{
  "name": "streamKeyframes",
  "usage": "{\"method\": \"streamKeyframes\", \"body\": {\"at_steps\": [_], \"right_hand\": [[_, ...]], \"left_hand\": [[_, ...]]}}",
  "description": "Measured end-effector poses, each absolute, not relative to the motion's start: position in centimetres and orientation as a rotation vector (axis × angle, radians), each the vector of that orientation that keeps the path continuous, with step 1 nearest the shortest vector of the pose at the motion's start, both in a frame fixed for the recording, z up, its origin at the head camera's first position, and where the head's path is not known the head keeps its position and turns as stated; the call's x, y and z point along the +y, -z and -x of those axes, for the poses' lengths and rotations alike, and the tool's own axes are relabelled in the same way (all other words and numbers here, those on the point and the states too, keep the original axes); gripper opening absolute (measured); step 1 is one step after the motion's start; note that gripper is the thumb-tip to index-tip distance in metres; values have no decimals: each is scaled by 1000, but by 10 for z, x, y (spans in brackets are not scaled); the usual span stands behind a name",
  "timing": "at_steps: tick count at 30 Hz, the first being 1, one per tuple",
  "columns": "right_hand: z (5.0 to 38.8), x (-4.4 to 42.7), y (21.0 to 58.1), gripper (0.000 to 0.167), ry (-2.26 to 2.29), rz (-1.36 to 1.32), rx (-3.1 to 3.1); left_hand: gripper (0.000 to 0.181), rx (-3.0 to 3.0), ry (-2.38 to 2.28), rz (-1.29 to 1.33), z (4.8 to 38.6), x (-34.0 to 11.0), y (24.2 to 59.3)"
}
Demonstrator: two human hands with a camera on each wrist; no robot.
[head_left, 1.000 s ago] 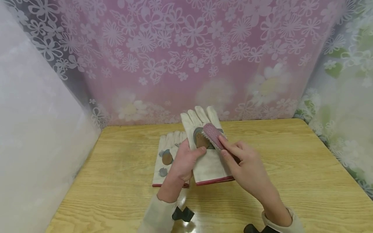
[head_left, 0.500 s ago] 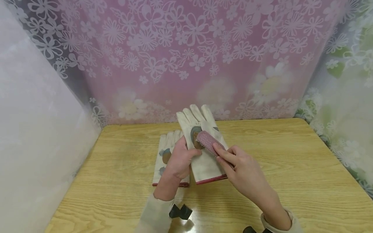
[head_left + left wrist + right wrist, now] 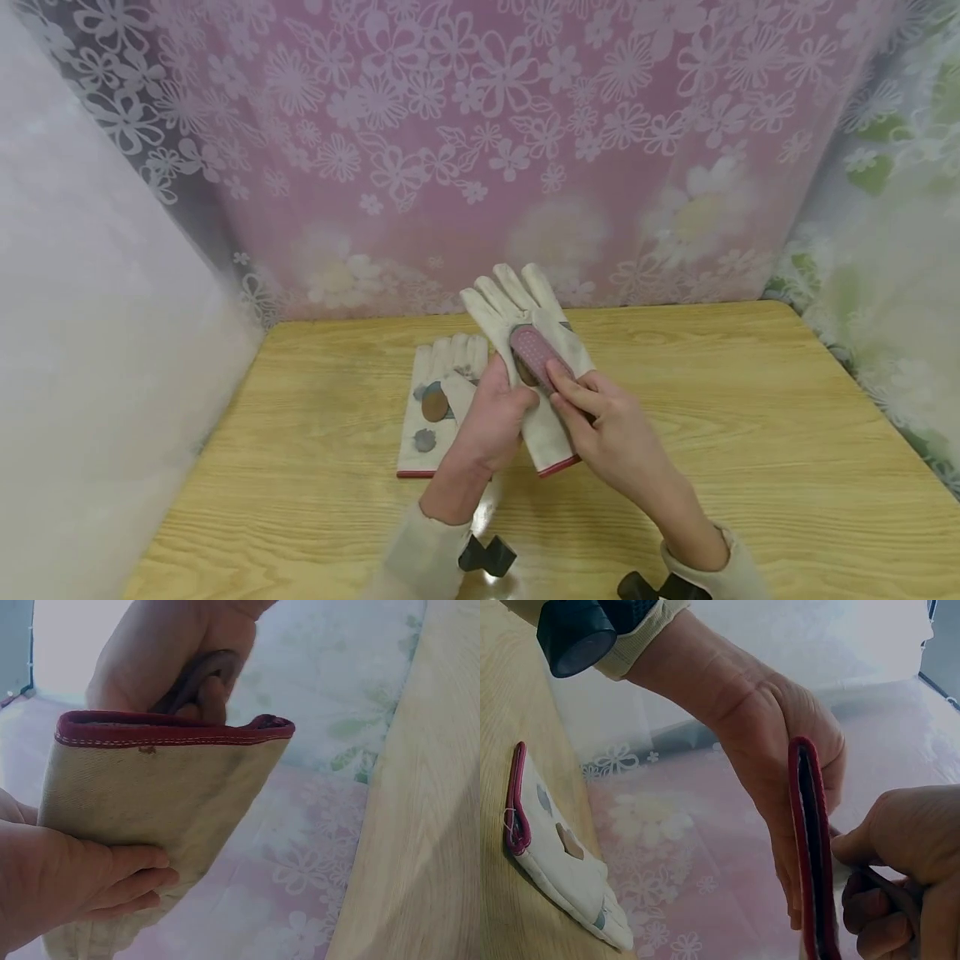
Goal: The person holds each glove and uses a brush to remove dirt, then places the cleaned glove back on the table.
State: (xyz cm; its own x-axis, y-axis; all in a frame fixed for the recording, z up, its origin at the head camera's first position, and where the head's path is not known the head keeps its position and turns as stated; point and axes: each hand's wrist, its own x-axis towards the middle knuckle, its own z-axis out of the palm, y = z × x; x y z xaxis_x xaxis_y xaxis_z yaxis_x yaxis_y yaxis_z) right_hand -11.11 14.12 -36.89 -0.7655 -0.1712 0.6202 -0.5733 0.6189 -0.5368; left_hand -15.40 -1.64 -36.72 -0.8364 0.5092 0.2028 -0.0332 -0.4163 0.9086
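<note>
Cream cloth with a dark red edge makes up the held glove [image 3: 546, 425], which hangs above the table [image 3: 750, 417], tilted, its fingers toward the far side and its cuff toward the near side. The person's left hand [image 3: 495, 417] holds it from the left side, thumb over the front and fingers laid along the back, as the left wrist view shows. Just under the cuff's white stitching there, a small dark mark [image 3: 148, 750] shows on the cloth.

The right hand [image 3: 611, 421] grips a pink brush [image 3: 534, 350] from the right, fingers curled round its near end. The brush lies slantwise over the front of the glove, partly covering a brown patch [image 3: 527, 372]; its bristles are hidden, so whether they touch the cloth is hard to say.

To the left, a second glove [image 3: 442, 425] rests on the table, fingers far and red edge near, with brown and grey patches; the left hand and wrist hide part of its right side. Cream sleeves [image 3: 423, 550] cover both forearms. Beyond the table's far edge hangs a pink flowered curtain [image 3: 480, 167].
</note>
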Motion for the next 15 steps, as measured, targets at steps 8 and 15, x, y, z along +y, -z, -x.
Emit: {"method": "streamKeyframes", "body": {"at_steps": [8, 15], "right_hand": [[111, 139, 370, 45, -1061, -578, -2259], [112, 135, 370, 45, -1017, -566, -2209]], "left_hand": [[74, 1438, -2298, -783, 151, -13, 367], [76, 1429, -2269, -813, 150, -13, 365]]}}
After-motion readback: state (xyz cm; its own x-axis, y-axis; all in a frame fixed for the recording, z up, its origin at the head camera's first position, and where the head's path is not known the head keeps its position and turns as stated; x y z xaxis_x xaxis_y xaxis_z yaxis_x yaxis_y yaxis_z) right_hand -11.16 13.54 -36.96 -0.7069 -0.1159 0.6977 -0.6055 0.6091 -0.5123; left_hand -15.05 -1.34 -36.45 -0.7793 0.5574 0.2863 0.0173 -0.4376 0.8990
